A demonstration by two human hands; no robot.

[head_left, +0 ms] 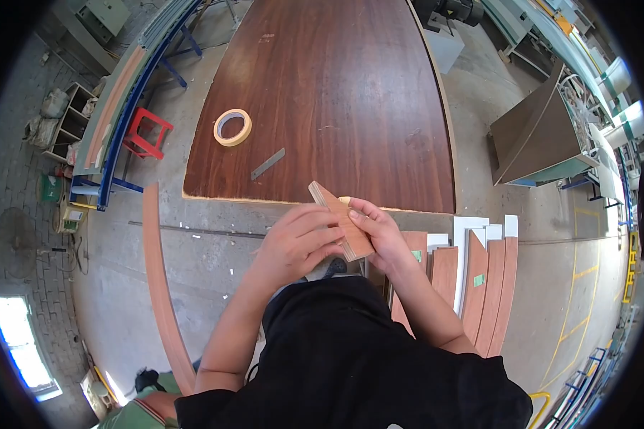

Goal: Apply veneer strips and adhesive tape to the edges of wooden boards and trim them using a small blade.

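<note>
In front of my body, close to the table's near edge, a small plywood piece [344, 227] with a slanted end is held up at a tilt. Its layered edge faces left. My right hand [381, 234] grips its right side, thumb on the face, with something yellowish at one fingertip. From the left, my left hand [297, 239] bends its fingers over the layered edge onto the face; its thumb is hard to make out. Beyond the hands, a metal ruler [268, 164] and a roll of masking tape [232, 127] lie on the brown wood-grain table [365, 93].
Several wooden and white boards [488, 286], some with green labels, stand at my right. A long wooden board [161, 286] rises at my left, near a person in green clothing [132, 416]. A red stool [147, 133] and blue rack [122, 136] are farther left; a cabinet [544, 125] stands right.
</note>
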